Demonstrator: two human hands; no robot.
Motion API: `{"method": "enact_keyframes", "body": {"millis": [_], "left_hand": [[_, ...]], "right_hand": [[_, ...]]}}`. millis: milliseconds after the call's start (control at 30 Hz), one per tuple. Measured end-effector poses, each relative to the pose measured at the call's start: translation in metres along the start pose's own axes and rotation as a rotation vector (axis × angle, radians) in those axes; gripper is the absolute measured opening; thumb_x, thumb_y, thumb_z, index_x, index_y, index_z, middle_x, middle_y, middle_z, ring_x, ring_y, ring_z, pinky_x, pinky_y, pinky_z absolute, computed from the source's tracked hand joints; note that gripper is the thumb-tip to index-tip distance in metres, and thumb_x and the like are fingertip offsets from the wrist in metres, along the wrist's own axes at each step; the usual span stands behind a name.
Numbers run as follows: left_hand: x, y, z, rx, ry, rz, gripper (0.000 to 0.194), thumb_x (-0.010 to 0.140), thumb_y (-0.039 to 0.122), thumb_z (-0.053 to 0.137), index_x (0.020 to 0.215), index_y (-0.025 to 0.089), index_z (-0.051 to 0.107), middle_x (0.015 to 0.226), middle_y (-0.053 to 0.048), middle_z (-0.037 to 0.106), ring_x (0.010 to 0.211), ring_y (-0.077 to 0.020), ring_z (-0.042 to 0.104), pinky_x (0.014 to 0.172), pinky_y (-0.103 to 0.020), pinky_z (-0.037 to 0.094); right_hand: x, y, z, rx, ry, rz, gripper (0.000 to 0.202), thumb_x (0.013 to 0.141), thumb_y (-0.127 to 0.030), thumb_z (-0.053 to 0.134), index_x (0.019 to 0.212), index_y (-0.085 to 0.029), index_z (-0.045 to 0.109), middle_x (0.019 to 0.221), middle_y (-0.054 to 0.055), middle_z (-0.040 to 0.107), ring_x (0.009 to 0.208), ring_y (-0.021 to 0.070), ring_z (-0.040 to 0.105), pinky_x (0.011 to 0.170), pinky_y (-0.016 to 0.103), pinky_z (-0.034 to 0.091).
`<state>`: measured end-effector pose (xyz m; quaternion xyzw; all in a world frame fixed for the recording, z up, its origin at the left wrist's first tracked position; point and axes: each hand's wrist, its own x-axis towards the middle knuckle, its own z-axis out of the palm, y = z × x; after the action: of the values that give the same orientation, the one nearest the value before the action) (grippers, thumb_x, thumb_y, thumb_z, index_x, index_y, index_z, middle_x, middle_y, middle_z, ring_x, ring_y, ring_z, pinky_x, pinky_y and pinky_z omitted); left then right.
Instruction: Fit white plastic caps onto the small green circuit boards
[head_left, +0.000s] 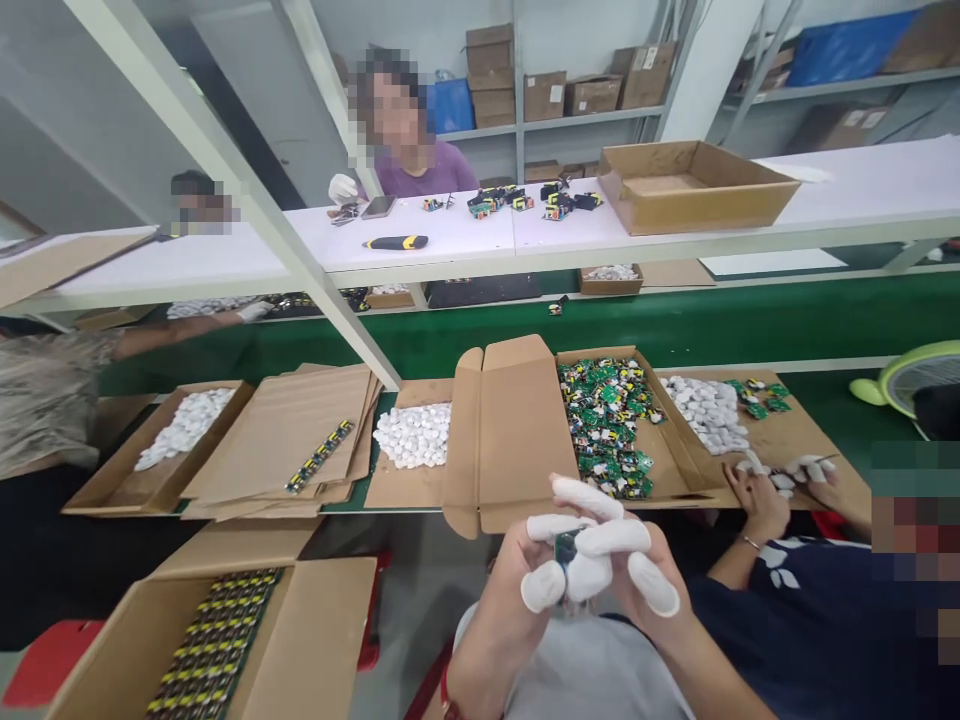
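A long white shelf (465, 240) on grey posts spans my bench above a green belt (675, 325) (evenly lit); behind, racks (570, 110) hold cardboard boxes.

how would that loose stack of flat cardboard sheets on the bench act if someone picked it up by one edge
The cardboard sheets look thin and wide, so they would probably sag rather than stay stiff. They lie fanned, not squared, so they would likely slide apart. The component strip resting loose on top would probably slip off. They seem light for their size.
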<state>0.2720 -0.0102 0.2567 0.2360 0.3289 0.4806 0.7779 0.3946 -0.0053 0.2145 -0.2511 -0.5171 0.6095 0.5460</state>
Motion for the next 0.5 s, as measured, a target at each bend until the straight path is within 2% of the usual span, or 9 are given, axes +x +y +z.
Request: {"method": "enact_keyframes", "body": {"millis": [67,133,200,267,333,400,500], "left_hand": [[0.002,0.002,-0.009,-0.022,-0.032,-0.007,0.038,0.052,0.044,0.083,0.077,0.018,0.071,0.053,0.0,0.059,0.047,-0.0088,0.05,0.045,-0.019,0.041],[0.004,0.003,-0.017,-0.012,-0.05,-0.031,0.046,0.048,0.05,0.083,0.075,0.017,0.069,0.051,0.0,0.057,0.047,-0.0096,0.05,0.044,-0.019,0.039],[0.006,0.003,-0.022,0.033,-0.017,-0.079,0.049,0.046,0.052,0.083,0.075,0.015,0.068,0.052,-0.001,0.057,0.05,-0.0115,0.052,0.044,-0.019,0.038],[0.009,0.003,-0.025,0.095,0.02,-0.152,0.048,0.049,0.05,0.082,0.076,0.013,0.068,0.053,-0.002,0.058,0.052,-0.013,0.054,0.047,-0.02,0.039],[0.012,0.002,-0.026,0.089,-0.026,-0.203,0.048,0.05,0.051,0.081,0.075,0.012,0.068,0.054,-0.004,0.058,0.05,-0.0131,0.054,0.048,-0.022,0.041],[0.014,0.002,-0.026,0.014,-0.104,-0.211,0.048,0.051,0.049,0.081,0.079,0.013,0.069,0.057,-0.004,0.06,0.048,-0.012,0.053,0.049,-0.023,0.042],[0.018,0.005,-0.023,-0.072,-0.197,-0.225,0.044,0.051,0.039,0.084,0.086,0.017,0.07,0.062,-0.002,0.063,0.047,-0.0098,0.052,0.051,-0.023,0.044]], "right_hand": [[0.003,-0.001,0.0,0.045,-0.007,-0.046,0.036,0.082,-0.054,0.049,0.084,-0.025,0.07,0.122,0.01,0.059,0.102,0.0282,0.061,0.084,0.046,0.052],[0.008,-0.002,0.004,0.008,0.004,-0.054,0.032,0.083,-0.05,0.051,0.081,-0.024,0.071,0.116,0.01,0.063,0.09,0.0246,0.065,0.072,0.039,0.055],[0.013,-0.002,0.009,-0.119,0.038,-0.027,0.031,0.085,-0.046,0.051,0.077,-0.023,0.071,0.105,0.01,0.067,0.083,0.0227,0.066,0.064,0.034,0.055],[0.016,-0.001,0.012,-0.225,0.099,0.018,0.033,0.085,-0.045,0.05,0.072,-0.022,0.07,0.103,0.009,0.068,0.089,0.0238,0.065,0.065,0.033,0.055],[0.016,0.0,0.011,-0.249,0.149,0.063,0.035,0.085,-0.048,0.05,0.072,-0.022,0.07,0.114,0.008,0.065,0.101,0.0257,0.062,0.076,0.038,0.055],[0.014,-0.001,0.008,-0.168,0.206,0.07,0.035,0.084,-0.054,0.049,0.084,-0.026,0.07,0.125,0.006,0.059,0.108,0.0265,0.06,0.085,0.044,0.053],[0.008,-0.005,0.009,-0.108,0.261,-0.006,0.036,0.084,-0.058,0.047,0.102,-0.034,0.067,0.128,0.004,0.057,0.108,0.0273,0.06,0.076,0.044,0.057]]}}
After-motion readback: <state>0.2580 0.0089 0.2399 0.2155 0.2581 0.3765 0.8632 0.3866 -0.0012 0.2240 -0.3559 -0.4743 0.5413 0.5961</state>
